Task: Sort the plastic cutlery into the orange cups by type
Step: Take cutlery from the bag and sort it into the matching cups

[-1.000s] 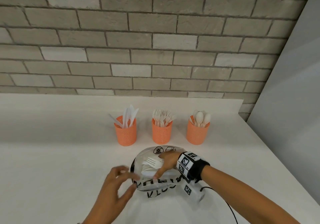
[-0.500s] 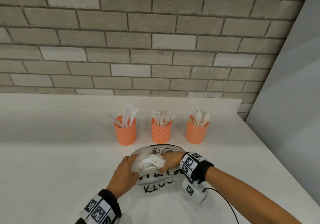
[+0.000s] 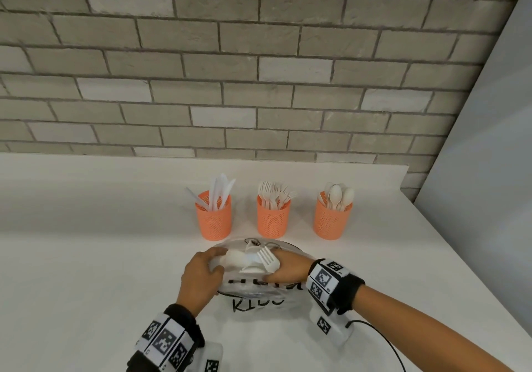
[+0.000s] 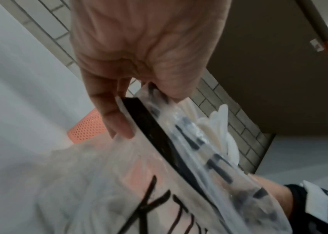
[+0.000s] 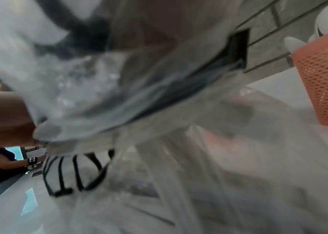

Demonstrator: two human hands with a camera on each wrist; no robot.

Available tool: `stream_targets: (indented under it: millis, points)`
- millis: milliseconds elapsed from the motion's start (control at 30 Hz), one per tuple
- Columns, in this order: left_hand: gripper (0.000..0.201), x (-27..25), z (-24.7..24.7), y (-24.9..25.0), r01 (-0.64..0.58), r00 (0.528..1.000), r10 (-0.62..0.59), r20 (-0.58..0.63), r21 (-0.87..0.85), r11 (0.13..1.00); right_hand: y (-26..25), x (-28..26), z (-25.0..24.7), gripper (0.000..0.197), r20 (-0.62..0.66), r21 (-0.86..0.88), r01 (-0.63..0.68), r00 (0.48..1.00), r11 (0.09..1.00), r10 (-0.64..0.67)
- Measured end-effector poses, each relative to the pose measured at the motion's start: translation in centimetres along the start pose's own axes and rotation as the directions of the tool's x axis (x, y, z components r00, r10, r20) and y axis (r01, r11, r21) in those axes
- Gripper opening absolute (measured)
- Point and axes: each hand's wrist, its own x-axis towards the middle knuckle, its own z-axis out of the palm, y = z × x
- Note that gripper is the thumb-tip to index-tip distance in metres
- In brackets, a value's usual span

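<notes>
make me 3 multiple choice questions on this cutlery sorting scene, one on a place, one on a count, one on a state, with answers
1. Which orange cup holds the forks?
A. the middle cup
B. the cup nearest the grey side wall
C. a cup lying on its side

2. How many orange cups stand on the counter?
A. two
B. three
C. five

3. What is the left hand doing?
A. resting flat on the counter
B. gripping the clear bag's edge
C. lifting a cup

Answers:
1. A, fork tines stick out of the middle cup.
2. B, three cups stand in a row on the counter.
3. B, the left hand holds the clear bag at its rim.
</notes>
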Motion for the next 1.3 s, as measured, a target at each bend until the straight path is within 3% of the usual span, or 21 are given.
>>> stream_targets:
  millis: [100, 200, 367, 467, 533, 567, 633, 667, 733, 800, 900, 1000, 1100, 1200, 1300]
  points:
    - [0.045, -0.1, 0.7, 0.0, -0.001, 0.997, 0.002, 0.074, -0.002, 1.0, 0.2, 0.1, 0.0, 0.02, -0.167, 0.164, 0.036, 0.986, 0.986, -0.008]
    - [0.045, 0.1, 0.8, 0.4, -0.002, 0.998, 0.001, 0.067, 0.02, 1.0, -0.5, 0.2, -0.4, 0.025, -0.276, 0.296, 0.081, 0.961, 0.952, 0.004]
    - [0.038, 0.2, -0.4, 1.2, -0.03, 0.977, -0.018, 0.214, 0.22, 0.975, -2.1, 0.2, -3.2, 0.02, -0.445, 0.598, 0.204, 0.889, 0.775, 0.109]
    - [0.024, -0.3, -1.6, 3.1, -0.182, 0.983, 0.175, 0.053, 0.3, 0.936, -2.8, 0.2, -5.6, 0.024, -0.519, 0.716, 0.321, 0.839, 0.62, 0.166]
    - [0.017, -0.8, -2.0, 5.1, -0.288, 0.95, 0.3, -0.089, 0.132, 0.949, -3.1, 0.3, -7.1, 0.025, -0.556, 0.739, 0.37, 0.808, 0.563, 0.198]
    - [0.015, -0.7, -1.8, 6.0, -0.302, 0.948, 0.298, -0.114, -0.02, 0.953, -3.2, 0.4, -7.7, 0.026, -0.579, 0.735, 0.397, 0.789, 0.55, 0.205]
    - [0.018, -0.4, -1.1, 8.0, -0.184, 0.982, 0.182, -0.042, -0.367, 0.912, -3.6, 0.6, -8.5, 0.025, -0.619, 0.72, 0.435, 0.755, 0.541, 0.216]
    - [0.022, -0.1, -0.7, 9.0, -0.066, 0.994, 0.103, 0.04, -0.526, 0.848, -3.8, 0.7, -8.9, 0.025, -0.635, 0.713, 0.453, 0.741, 0.535, 0.22]
    - [0.031, 0.7, 0.3, 10.4, 0.204, 0.969, -0.027, 0.248, -0.727, 0.655, -4.3, 0.7, -9.0, 0.023, -0.659, 0.702, 0.48, 0.717, 0.525, 0.226]
    - [0.042, 1.9, 1.4, 11.3, 0.363, 0.919, -0.067, 0.387, -0.772, 0.522, -4.9, 0.7, -8.8, 0.022, -0.689, 0.681, 0.499, 0.685, 0.536, 0.237]
    - [0.056, 3.4, 3.2, 12.2, 0.428, 0.893, -0.055, 0.447, -0.803, 0.416, -5.9, 0.7, -8.3, 0.023, -0.736, 0.64, 0.526, 0.629, 0.56, 0.25]
    - [0.041, 3.7, 4.3, 13.2, 0.451, 0.883, 0.006, 0.47, -0.852, 0.266, -6.3, 0.9, -7.9, 0.022, -0.758, 0.636, 0.553, 0.579, 0.538, 0.301]
    - [0.031, 3.4, 4.6, 14.0, 0.488, 0.864, 0.037, 0.502, -0.853, 0.186, -6.1, 0.8, -7.5, 0.012, -0.759, 0.646, 0.579, 0.552, 0.496, 0.344]
    - [0.028, 3.6, 4.6, 14.0, 0.555, 0.83, -0.009, 0.558, -0.822, 0.13, -5.3, 0.9, -7.1, 0.006, -0.779, 0.621, 0.551, 0.507, 0.557, 0.368]
    - [0.028, 3.7, 4.9, 14.0, 0.612, 0.791, -0.048, 0.61, -0.788, 0.071, -4.6, 1.0, -6.7, 0.007, -0.783, 0.615, 0.521, 0.494, 0.592, 0.379]
